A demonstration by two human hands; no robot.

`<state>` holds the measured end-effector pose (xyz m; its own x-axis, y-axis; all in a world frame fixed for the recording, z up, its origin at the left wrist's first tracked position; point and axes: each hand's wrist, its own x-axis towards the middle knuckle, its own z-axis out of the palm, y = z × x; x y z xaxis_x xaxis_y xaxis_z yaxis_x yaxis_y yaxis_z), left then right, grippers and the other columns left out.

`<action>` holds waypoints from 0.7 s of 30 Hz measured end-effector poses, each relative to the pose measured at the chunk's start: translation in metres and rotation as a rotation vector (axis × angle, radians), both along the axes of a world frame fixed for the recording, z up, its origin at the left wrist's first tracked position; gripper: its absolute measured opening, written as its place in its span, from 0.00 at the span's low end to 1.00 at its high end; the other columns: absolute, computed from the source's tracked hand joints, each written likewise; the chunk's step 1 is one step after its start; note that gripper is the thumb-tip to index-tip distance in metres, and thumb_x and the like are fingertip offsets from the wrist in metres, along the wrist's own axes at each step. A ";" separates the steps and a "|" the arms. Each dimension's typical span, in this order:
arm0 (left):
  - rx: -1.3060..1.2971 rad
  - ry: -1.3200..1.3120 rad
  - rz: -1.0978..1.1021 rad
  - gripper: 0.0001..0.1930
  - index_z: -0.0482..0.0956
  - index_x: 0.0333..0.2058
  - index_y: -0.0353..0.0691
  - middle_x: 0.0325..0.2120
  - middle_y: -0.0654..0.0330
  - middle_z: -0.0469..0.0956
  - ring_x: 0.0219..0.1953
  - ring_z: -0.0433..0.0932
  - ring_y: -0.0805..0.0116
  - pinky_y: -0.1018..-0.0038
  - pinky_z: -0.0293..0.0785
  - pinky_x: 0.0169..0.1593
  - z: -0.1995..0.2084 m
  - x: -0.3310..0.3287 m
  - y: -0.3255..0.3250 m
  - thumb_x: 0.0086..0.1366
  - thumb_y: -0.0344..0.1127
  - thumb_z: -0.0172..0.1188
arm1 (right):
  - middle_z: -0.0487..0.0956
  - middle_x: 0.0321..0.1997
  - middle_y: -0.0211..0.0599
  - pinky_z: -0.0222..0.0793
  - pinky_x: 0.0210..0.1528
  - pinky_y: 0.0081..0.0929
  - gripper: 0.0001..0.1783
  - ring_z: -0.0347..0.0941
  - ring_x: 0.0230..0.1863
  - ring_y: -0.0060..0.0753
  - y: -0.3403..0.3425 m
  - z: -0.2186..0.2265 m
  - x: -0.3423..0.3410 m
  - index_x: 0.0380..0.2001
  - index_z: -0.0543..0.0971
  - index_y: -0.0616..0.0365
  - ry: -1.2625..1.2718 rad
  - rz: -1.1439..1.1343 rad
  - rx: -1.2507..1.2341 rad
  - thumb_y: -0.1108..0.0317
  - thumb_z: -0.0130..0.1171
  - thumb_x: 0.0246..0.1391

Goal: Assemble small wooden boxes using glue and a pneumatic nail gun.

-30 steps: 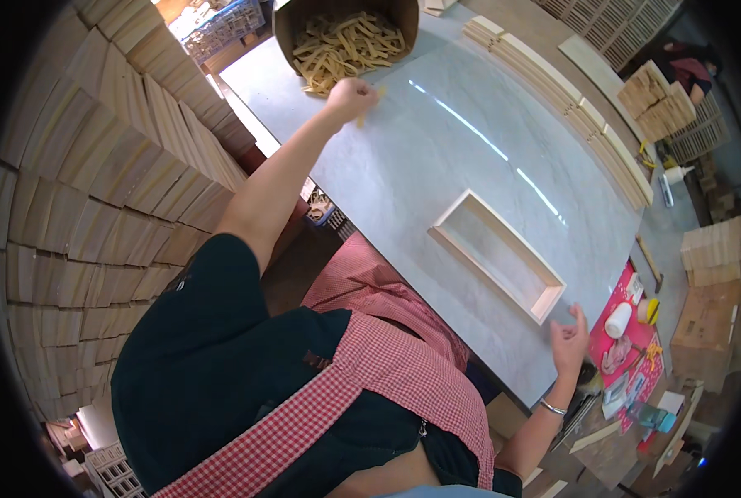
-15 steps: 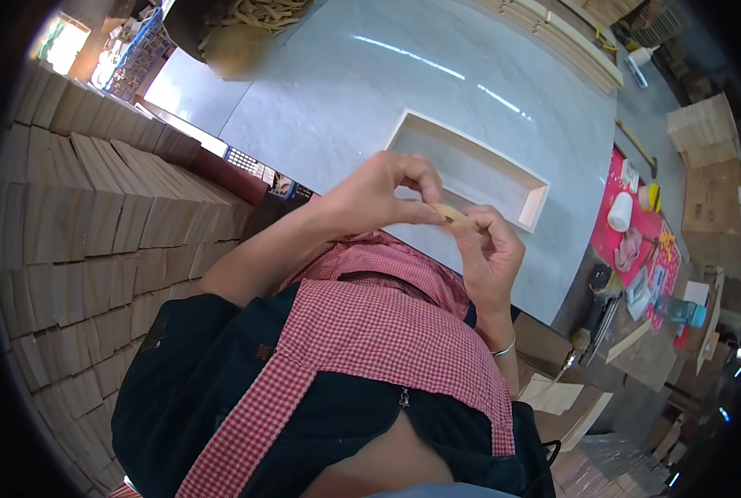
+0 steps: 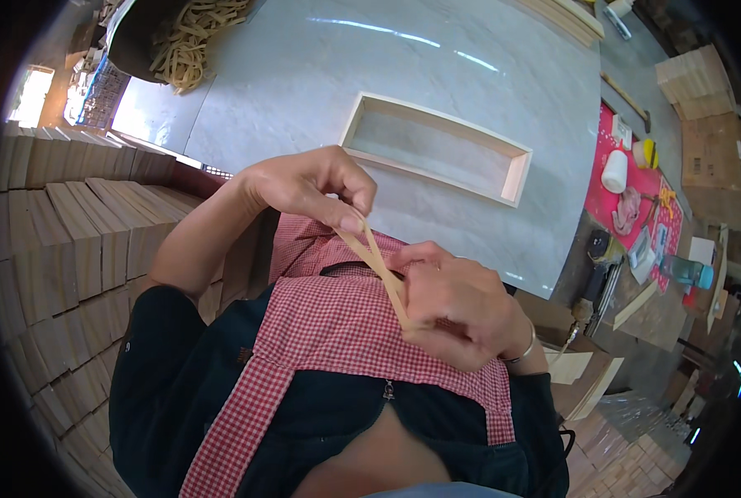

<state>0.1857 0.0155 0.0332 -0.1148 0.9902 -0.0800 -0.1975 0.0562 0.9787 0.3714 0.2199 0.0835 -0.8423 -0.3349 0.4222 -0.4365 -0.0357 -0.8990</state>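
A tan rubber band is stretched in a narrow loop between my two hands, over the front of my checked apron. My left hand pinches one end between thumb and fingertips. Around the other end, lower and to the right, the fingers of my right hand are curled in a fist. Just beyond my hands a shallow rectangular wooden frame lies on the grey marbled table, touched by neither hand.
Tall stacks of wooden boards rise at my left. A dark container with many tan bands lies at the far left of the table. On the right are a hammer, a white bottle, a yellow tape roll and a plastic bottle.
My hands have moved apart, drawing the rubber band out into a long loop. The right hand came down and closer to my body. The whole view has shifted a little.
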 end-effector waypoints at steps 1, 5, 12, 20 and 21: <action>0.038 0.111 -0.031 0.12 0.79 0.22 0.39 0.16 0.65 0.75 0.19 0.70 0.73 0.68 0.73 0.47 0.001 -0.002 0.002 0.60 0.35 0.71 | 0.76 0.25 0.28 0.68 0.57 0.39 0.07 0.66 0.25 0.31 0.006 0.001 -0.002 0.28 0.78 0.54 -0.010 0.036 0.035 0.74 0.69 0.50; 0.037 0.884 -0.078 0.20 0.73 0.19 0.43 0.20 0.66 0.76 0.27 0.76 0.71 0.58 0.66 0.60 0.015 -0.027 -0.008 0.62 0.47 0.70 | 0.71 0.18 0.22 0.64 0.53 0.36 0.21 0.64 0.24 0.28 0.078 -0.011 -0.008 0.18 0.72 0.48 0.060 -0.323 0.609 0.57 0.79 0.42; -0.021 1.625 0.193 0.31 0.74 0.29 0.45 0.38 0.62 0.83 0.53 0.79 0.62 0.40 0.45 0.73 -0.034 -0.093 -0.024 0.51 0.70 0.69 | 0.70 0.22 0.26 0.56 0.67 0.49 0.32 0.77 0.45 0.39 0.182 -0.045 -0.025 0.18 0.64 0.48 -0.086 -0.420 1.241 0.47 0.80 0.34; -0.156 1.530 0.195 0.31 0.74 0.36 0.48 0.51 0.62 0.83 0.61 0.76 0.62 0.41 0.43 0.75 -0.083 -0.085 -0.025 0.49 0.68 0.69 | 0.72 0.23 0.29 0.50 0.73 0.53 0.32 0.75 0.63 0.45 0.184 -0.095 -0.017 0.20 0.62 0.49 -0.280 -0.480 1.135 0.54 0.81 0.32; -0.151 1.510 0.217 0.28 0.74 0.35 0.48 0.49 0.62 0.83 0.61 0.76 0.62 0.42 0.44 0.75 -0.087 -0.083 -0.025 0.51 0.65 0.69 | 0.71 0.22 0.30 0.52 0.73 0.54 0.31 0.76 0.62 0.45 0.184 -0.101 -0.014 0.19 0.62 0.49 -0.258 -0.484 1.129 0.57 0.81 0.34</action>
